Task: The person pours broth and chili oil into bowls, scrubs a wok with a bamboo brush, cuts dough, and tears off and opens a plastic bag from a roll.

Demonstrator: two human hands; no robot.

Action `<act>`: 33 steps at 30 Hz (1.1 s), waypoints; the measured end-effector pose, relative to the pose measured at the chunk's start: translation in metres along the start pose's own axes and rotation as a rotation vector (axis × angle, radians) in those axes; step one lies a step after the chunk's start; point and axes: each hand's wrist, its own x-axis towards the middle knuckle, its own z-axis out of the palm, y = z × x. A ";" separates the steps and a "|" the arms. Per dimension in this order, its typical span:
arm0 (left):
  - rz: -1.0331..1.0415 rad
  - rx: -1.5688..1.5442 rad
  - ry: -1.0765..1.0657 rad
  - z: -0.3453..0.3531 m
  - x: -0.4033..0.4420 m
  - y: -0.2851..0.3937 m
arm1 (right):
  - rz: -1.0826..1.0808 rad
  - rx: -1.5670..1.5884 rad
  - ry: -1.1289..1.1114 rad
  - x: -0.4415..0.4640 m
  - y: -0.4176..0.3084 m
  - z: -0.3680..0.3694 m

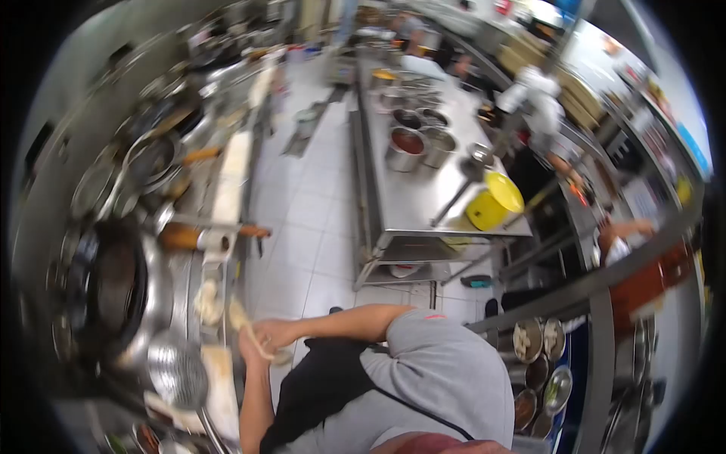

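Observation:
Close together, my left hand (251, 346) and my right hand (276, 333) meet in front of my black apron, beside the cooking counter. Both look closed around a pale strip, apparently a cream cloth (240, 316); blur hides the exact finger positions. A crumpled whitish cloth (209, 303) lies on the counter edge just beyond them. Nearer to me, a perforated skimmer (177, 371) rests beside the large dark wok (113, 280). A wooden-handled utensil (181, 236) lies across the counter.
A steel table (446, 181) across the aisle bears a pot of red sauce (407, 147) and a yellow container (495, 200). Another person (533, 106) stands behind it. Ingredient bowls (558, 390) and a metal post (600, 356) are behind me.

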 end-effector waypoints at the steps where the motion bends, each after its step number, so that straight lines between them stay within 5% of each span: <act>1: -0.041 -0.043 -0.035 0.012 -0.011 0.007 | 0.184 0.182 -0.003 -0.004 -0.015 -0.011; 4: -0.148 -0.096 -0.082 0.043 -0.036 0.019 | 0.451 -0.149 -0.062 -0.008 -0.040 -0.027; 7: -0.139 -0.126 -0.246 0.055 -0.025 0.006 | 0.540 -0.205 0.296 -0.018 -0.030 -0.023; 11: -0.146 -0.301 -0.350 0.050 -0.006 -0.008 | 0.568 -0.241 0.336 -0.014 -0.055 -0.056; 14: -0.161 -0.312 -0.203 0.026 0.023 -0.014 | 0.519 -0.332 0.081 0.000 -0.070 -0.058; 17: 0.033 -0.253 -0.144 0.037 0.004 -0.023 | 0.372 -0.028 0.073 0.017 0.000 -0.021; 18: 0.059 -0.247 -0.137 0.040 0.000 -0.020 | 0.609 0.133 0.368 0.023 -0.013 -0.016; 21: 0.057 -0.262 -0.143 0.048 -0.012 -0.006 | 0.321 -0.041 0.497 0.018 -0.036 -0.035; 22: 0.043 -0.273 -0.154 0.052 -0.014 -0.001 | 0.483 -0.351 0.529 0.031 -0.055 -0.026; 28: -0.022 -0.140 -0.106 0.032 0.006 0.020 | -0.081 -1.092 -0.128 0.002 -0.020 -0.014; 31: 0.192 0.131 -0.201 -0.004 0.034 0.002 | -0.148 -1.092 -0.208 0.003 -0.060 -0.024; 33: 0.243 0.306 -0.095 -0.006 0.026 0.006 | -0.002 -0.902 -0.350 0.010 -0.052 -0.022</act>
